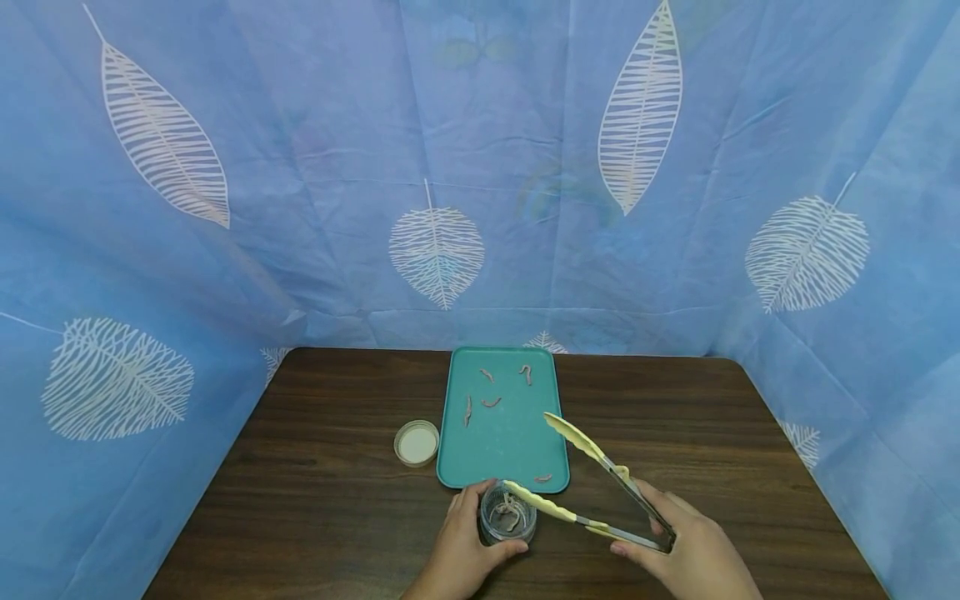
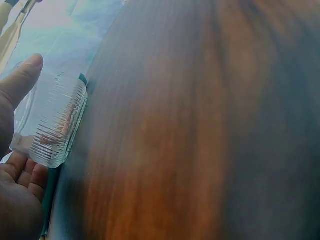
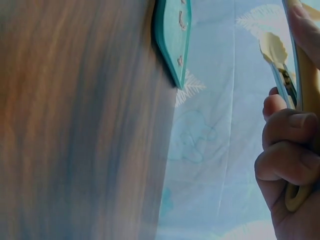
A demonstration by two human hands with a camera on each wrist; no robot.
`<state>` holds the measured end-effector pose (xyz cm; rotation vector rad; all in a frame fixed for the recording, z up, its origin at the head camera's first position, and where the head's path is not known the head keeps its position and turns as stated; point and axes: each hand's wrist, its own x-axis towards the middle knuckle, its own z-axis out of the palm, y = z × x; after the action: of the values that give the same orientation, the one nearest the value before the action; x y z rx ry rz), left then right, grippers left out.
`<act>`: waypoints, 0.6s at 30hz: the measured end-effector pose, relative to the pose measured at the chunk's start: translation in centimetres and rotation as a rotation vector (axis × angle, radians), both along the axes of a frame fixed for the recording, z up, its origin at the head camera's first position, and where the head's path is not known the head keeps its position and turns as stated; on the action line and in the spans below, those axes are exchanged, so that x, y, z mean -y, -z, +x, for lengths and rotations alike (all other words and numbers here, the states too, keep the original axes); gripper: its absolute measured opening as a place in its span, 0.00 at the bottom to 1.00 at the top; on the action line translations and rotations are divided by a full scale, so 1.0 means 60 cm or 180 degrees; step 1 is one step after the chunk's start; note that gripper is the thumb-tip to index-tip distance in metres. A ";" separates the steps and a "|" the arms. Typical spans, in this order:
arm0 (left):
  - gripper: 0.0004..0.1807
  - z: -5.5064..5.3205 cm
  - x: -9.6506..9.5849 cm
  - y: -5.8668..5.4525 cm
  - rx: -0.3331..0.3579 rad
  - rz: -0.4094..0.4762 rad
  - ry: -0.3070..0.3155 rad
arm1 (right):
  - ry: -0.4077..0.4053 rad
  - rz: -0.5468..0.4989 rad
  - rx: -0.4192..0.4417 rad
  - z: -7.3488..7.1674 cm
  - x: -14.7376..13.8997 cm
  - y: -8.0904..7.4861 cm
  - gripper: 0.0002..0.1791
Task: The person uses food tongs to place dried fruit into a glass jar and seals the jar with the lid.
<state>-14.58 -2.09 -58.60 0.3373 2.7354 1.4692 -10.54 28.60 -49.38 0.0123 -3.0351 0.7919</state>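
Near the front of the table, my left hand point(image 1: 459, 543) holds a small clear jar point(image 1: 529, 532), thumb on the near side and fingers round the far left. Pale pink worm-like strips point(image 1: 513, 523) lie inside it. Ribbed walls of the jar show in the left wrist view. My right hand point(image 1: 699, 543) grips metal tongs point(image 1: 551, 507) with yellow scalloped tips, their arms spread wide. One tip overlaps the jar's rim in the head view; the other is over the right edge of the teal tray point(image 1: 502, 450), with nothing held between them.
Several pink strips point(image 1: 468, 411) lie scattered on the tray, one point(image 1: 543, 478) at its near right corner. Left of the tray is a round, pale-centred lid point(image 1: 416, 443). A blue leaf-patterned cloth point(image 1: 510, 250) hangs behind the dark wooden table point(image 1: 322, 492) and along both sides.
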 end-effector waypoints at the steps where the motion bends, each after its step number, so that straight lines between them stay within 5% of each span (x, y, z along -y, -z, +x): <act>1: 0.53 0.000 0.000 0.000 0.0000 -0.0004 -0.0003 | 0.0021 0.0028 0.0050 -0.003 -0.004 -0.003 0.50; 8: 0.53 -0.003 -0.002 0.001 0.0039 -0.0046 -0.0010 | 0.0192 0.0122 0.0391 -0.028 -0.029 -0.022 0.59; 18: 0.53 0.001 -0.002 0.000 0.0042 -0.0015 0.0005 | -0.0117 0.0752 -0.0449 -0.038 -0.050 -0.026 0.48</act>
<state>-14.52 -2.00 -58.59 0.3282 2.7273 1.4588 -12.82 31.57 -47.82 0.1196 -2.9804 0.4098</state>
